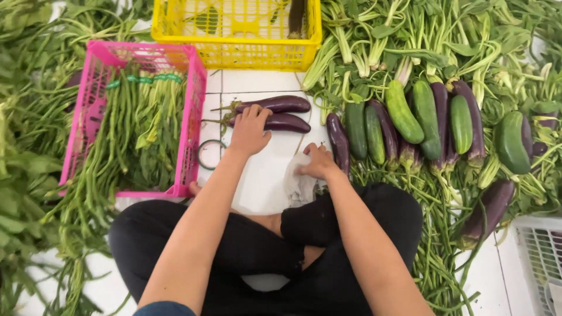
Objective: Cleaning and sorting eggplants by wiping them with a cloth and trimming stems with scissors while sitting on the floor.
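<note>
Purple aubergines (280,113) at centre frame lie under the spread left hand (250,130); the right hand (318,162) pinches a white cloth (298,182).

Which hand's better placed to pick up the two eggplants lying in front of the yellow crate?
Left. The left hand already rests on the two eggplants on the white floor. The right hand sits farther back, on a white cloth.
</note>
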